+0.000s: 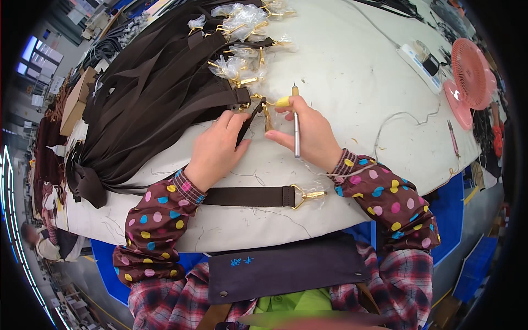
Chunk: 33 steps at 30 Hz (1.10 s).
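Note:
My left hand [217, 146] is closed on the end of a narrow dark brown strap [250, 122], which stands up between its fingers. Just beyond that strap end hangs a gold metal hook [268, 116] in clear plastic. My right hand [314, 135] has a slim silver pen-shaped tool [297, 135] tucked in its fingers, its brass-coloured end pointing away from me. Yellow covering wraps a fingertip of that hand, and its thumb and forefinger lie apart beside the hook. Nearer me, another brown strap [247, 196] lies flat, ending in a gold ring and hook [308, 194].
A large bundle of brown straps [148, 104] covers the table's left, with plastic-wrapped gold hooks [239, 66] at their ends. To the right stand a white power strip [419, 67] and a pink fan [470, 74]. A cable [401, 114] and a pen [454, 137] lie nearby.

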Available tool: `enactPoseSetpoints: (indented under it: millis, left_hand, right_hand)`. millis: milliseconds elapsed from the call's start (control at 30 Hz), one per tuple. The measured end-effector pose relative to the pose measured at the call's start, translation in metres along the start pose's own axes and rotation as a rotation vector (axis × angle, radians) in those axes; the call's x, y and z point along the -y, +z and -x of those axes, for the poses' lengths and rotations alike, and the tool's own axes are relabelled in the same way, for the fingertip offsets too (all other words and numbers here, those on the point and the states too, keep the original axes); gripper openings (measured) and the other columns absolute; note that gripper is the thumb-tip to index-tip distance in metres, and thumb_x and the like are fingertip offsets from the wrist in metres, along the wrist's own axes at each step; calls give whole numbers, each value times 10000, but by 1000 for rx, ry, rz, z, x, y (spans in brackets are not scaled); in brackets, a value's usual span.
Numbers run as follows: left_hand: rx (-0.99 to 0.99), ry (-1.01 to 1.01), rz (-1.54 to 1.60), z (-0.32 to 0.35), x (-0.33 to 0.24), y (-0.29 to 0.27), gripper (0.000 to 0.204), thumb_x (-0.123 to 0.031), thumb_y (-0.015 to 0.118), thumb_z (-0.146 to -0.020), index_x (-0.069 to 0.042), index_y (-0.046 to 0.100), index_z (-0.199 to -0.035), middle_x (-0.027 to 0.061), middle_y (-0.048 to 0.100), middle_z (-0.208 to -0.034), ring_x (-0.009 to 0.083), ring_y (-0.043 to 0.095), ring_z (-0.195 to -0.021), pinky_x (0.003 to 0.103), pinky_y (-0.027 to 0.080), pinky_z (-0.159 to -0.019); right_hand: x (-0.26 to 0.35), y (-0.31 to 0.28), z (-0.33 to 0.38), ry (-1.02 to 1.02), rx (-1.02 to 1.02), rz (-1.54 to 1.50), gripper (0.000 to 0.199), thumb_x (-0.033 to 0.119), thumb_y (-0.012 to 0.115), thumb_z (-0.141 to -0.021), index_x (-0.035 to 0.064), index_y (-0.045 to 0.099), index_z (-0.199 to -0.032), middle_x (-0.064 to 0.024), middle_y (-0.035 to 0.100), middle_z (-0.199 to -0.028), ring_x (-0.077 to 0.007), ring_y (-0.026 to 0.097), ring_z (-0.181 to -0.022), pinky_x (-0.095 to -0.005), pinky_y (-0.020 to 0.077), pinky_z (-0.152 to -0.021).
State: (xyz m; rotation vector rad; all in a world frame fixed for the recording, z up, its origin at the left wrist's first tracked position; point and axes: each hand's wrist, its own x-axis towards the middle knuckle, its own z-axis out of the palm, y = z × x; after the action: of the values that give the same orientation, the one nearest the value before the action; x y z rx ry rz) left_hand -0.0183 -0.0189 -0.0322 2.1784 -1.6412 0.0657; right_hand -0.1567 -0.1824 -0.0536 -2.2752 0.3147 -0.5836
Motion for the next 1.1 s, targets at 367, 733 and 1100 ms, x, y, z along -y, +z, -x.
enactPoseSetpoints:
  millis: [367,733,1100]
  left_hand:
    - [-51,255,-318,-42,19,-29,627,-2,668,-728,-156,471,-1302,95,405,-1394,285,481,-1185,467,385,-987]
    - [-192,-9,-205,-78,73,-22,743,-73,723,-656,-140,400,-1322,94,472,-1297,343,613,-940,409,520,-749]
    - [-17,-2,404,-60,43,-71,738,-150,771,-724,-103,405,-1363,91,557,-1218,186,566,-922,291,468,-803]
  right_hand:
    - [-19,10,-8,-63,-164,28,337,71,667,-812,42,433,-1053,-157,617,-856,-286,637,-758,-340,496,-656]
    - [-24,-16,1,-191,-155,158,256,6,651,-817,58,478,-998,-117,648,-886,-266,638,-776,-322,502,-672]
    - [12,-71,56,-573,-137,178,169,19,620,-749,74,519,-873,-70,671,-998,-289,618,-814,-354,477,-708]
